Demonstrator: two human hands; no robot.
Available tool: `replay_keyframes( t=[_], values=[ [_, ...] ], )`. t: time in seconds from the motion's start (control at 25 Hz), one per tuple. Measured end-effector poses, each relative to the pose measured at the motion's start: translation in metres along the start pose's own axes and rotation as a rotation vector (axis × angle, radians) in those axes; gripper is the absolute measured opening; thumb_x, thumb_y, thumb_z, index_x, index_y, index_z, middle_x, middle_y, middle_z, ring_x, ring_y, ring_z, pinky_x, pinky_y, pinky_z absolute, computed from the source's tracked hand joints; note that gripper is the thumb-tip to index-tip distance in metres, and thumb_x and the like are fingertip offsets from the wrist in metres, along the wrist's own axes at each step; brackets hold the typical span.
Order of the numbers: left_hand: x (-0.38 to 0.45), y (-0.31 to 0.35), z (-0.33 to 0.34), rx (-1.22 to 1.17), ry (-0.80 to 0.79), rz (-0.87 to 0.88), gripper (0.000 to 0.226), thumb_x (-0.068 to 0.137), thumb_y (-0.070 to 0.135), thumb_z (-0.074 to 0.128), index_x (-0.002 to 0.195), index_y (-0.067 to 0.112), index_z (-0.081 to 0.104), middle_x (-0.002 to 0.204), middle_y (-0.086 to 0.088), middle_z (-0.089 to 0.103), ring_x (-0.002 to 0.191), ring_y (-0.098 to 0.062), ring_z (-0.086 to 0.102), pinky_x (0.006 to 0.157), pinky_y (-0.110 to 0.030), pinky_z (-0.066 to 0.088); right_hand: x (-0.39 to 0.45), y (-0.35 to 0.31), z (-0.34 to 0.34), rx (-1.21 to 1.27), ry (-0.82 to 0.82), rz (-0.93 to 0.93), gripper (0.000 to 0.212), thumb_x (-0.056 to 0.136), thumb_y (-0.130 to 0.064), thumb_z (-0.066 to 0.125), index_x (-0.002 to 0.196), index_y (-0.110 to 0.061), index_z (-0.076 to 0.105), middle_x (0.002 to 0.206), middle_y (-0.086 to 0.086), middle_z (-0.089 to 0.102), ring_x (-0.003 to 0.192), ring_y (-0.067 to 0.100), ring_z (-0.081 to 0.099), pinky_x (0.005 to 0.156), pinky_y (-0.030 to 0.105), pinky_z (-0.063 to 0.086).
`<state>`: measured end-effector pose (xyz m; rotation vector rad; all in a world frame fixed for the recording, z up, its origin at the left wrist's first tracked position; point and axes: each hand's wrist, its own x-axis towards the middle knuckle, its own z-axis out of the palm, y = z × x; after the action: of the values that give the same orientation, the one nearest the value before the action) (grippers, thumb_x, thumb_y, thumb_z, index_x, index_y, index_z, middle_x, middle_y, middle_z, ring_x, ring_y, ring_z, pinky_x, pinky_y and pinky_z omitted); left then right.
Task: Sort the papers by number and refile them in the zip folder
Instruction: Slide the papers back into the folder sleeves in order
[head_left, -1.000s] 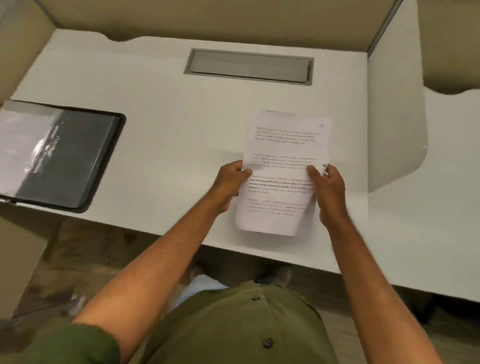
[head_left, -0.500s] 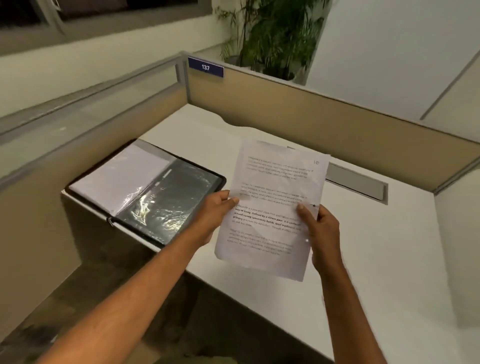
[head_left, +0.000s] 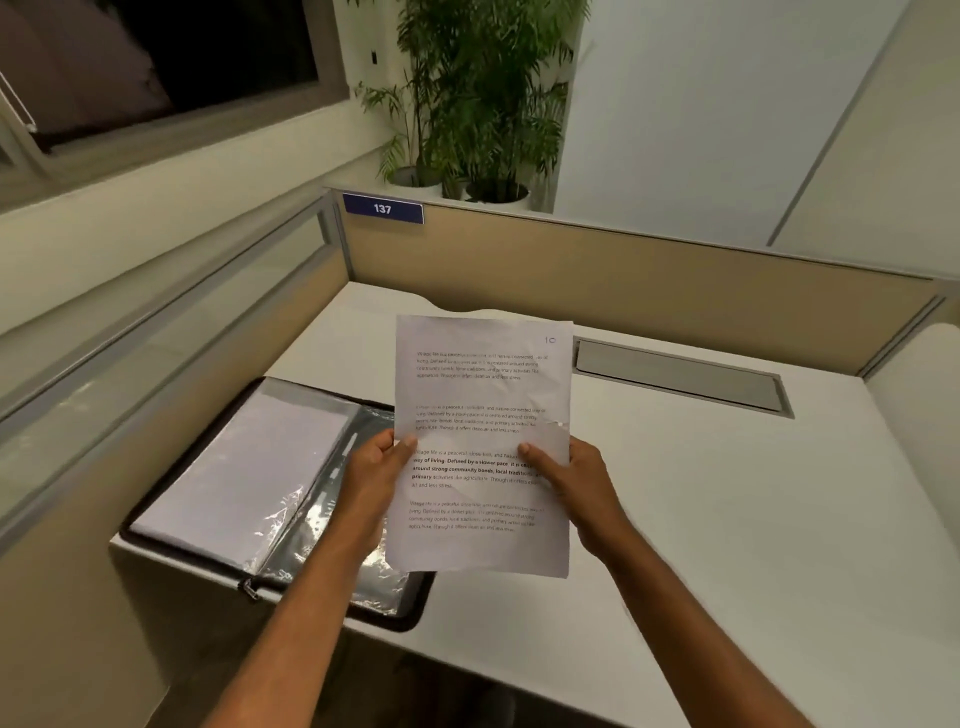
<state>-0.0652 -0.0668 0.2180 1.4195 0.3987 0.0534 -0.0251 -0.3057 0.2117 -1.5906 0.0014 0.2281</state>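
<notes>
Open zip folder (head_left: 249, 483) left — papers (head_left: 483, 395) overlapping, w/ plant (head_left: 478, 93) behind.

Zip folder (head_left: 270, 499) partly behind held papers (head_left: 483, 447)

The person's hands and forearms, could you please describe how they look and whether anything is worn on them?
Both forearms are bare up to the frame's lower edge: no sleeves, watch or bracelets show. The left hand and the right hand wear no gloves, and no rings show on the visible fingers. Fingernails look short and unpainted.

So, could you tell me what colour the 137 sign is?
Dark blue sign, white digits; head view.
</notes>
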Motion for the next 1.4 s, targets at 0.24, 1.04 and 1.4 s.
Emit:
replay_keyframes(
  t=[0.24, 1.04, 1.4],
  values=[
    [0.071, 0.015, -0.031, 0.011, -0.040, -0.019, 0.024, 0.103, 0.016, 0.059, 0.125, 0.015, 0.069, 0.108, -0.007, 0.078, 0.098, -0.028, 0.075, 0.071, -0.034, 0.062, 0.066, 0.004, 0.039, 0.003, -0.007, 0.058, 0.025, 0.095, -0.024, 0.076, 0.119, -0.016, 0.073, 0.110, -0.001, 0.080, 0.094, 0.022, 0.079, 0.080, 0.036, 0.064],
    [0.272, -0.050, -0.116, 0.371, -0.137, -0.107, 0.021, 0.105, 0.025, 0.055, 0.109, 0.017, 0.074, 0.104, 0.001, 0.078, 0.095, -0.021, 0.074, 0.079, -0.038, 0.061, 0.181, 0.043, 0.120, -0.061, 0.249, 0.163, 0.021, 0.096, -0.025, 0.075, 0.116, -0.021, 0.074, 0.106, -0.004, 0.080, 0.094, 0.019, 0.079, 0.086, 0.040, 0.064],
    [0.290, -0.144, -0.132, 1.567, -0.602, 0.437, 0.069, 0.103, 0.047, 0.047, 0.159, 0.013, 0.027, 0.168, -0.010, 0.022, 0.152, -0.031, 0.023, 0.120, -0.052, 0.026, 0.179, 0.075, 0.123, 0.360, 0.786, 0.153, 0.039, 0.096, -0.014, 0.073, 0.134, -0.008, 0.067, 0.118, 0.001, 0.077, 0.104, 0.017, 0.076, 0.080, 0.026, 0.060]
  ],
)
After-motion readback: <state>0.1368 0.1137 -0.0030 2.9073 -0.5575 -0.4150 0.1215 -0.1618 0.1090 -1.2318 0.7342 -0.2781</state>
